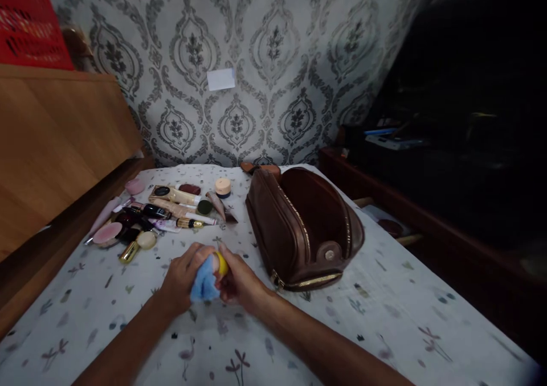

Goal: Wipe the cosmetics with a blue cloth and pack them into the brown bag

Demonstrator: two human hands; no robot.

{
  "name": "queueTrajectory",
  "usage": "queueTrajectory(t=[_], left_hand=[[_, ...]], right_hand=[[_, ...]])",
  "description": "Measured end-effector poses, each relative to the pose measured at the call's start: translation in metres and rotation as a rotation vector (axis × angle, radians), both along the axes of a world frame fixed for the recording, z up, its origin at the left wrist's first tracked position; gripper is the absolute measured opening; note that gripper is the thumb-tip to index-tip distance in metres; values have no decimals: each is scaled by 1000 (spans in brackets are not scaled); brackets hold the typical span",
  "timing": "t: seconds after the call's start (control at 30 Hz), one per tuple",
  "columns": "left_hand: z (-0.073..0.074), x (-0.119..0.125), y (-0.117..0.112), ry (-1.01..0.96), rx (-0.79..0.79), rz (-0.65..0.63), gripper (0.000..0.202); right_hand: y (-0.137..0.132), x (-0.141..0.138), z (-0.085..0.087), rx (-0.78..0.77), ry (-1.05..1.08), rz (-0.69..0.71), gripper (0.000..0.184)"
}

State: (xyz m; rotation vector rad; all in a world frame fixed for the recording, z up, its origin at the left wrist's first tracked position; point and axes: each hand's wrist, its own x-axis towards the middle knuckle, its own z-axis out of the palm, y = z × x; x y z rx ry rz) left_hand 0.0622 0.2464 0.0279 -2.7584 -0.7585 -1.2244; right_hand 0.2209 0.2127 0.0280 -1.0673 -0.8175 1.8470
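My left hand [182, 278] is closed around a blue cloth [205, 282]. My right hand [244, 282] grips a small round container with a yellow side [221, 265], and the cloth is pressed against it. Fingers hide most of the container, so its exact kind is unclear. To the right of my hands stands a brown leather toiletry bag [273, 226], unzipped at the top with its dark inside showing. Makeup items lie to the left beyond my hands, among them a pink compact [107, 234], a gold tube [129, 251] and a cream jar [223, 187].
A patterned white sheet [265, 352] covers the surface. Wooden furniture [64, 147] with a red basket [34, 27] on top borders the left. On the right is an open drawer [384, 221] below a dark screen-like panel [461, 101]. Patterned wallpaper [273, 44] is behind.
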Motion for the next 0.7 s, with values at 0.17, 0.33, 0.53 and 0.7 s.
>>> queueTrajectory(t=[0.17, 0.33, 0.53, 0.7], left_hand=[[2, 4, -2, -190, -290, 127, 23], [5, 3, 0, -75, -46, 63, 15], [3, -6, 10, 113, 298, 57, 18], [13, -8, 17, 169, 305, -37, 23]], right_hand=[[-4, -2, -9, 355, -55, -150, 65], [-3, -1, -3, 151, -22, -112, 50], [-1, 10, 17, -257, 325, 228, 54], [-2, 12, 19, -235, 395, 317, 59]])
